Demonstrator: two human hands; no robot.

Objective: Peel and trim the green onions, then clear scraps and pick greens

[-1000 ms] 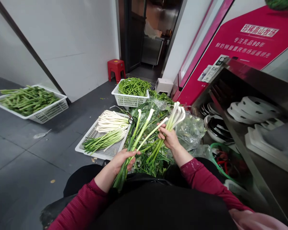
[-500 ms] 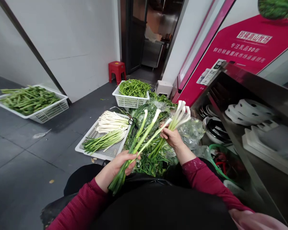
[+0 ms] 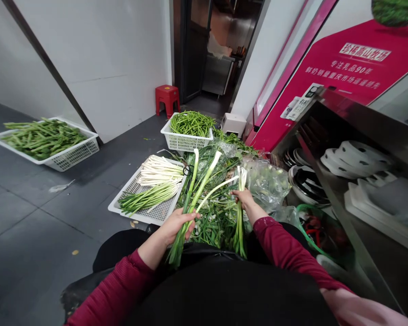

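Note:
My left hand [image 3: 178, 222] is closed around a few green onions [image 3: 204, 177], their white ends pointing up and away from me, their green tops hanging toward my lap. One thinner stalk leans right, its tip close to the bunch in my other hand. My right hand [image 3: 246, 200] grips a bunch of green onions [image 3: 240, 233] held nearly upright, white ends on top. Below both hands spreads a heap of loose greens and trimmings [image 3: 212, 226]. Left of it, a flat white basket [image 3: 131, 186] carries white-stalked onions [image 3: 159, 171] and greener ones [image 3: 151, 195].
A white basket of green stems [image 3: 187, 144] stands ahead, a red stool [image 3: 167, 98] behind it. Another basket [image 3: 73, 156] of green stalks sits far left. Plastic bags [image 3: 267, 181], a green basin [image 3: 306, 240] and a metal shelf [image 3: 353, 253] with white dishes line my right.
My right hand has lowered slightly and turned its bunch from slanting to nearly upright. The stalks in my left hand have shifted a little, with their green tops swung right.

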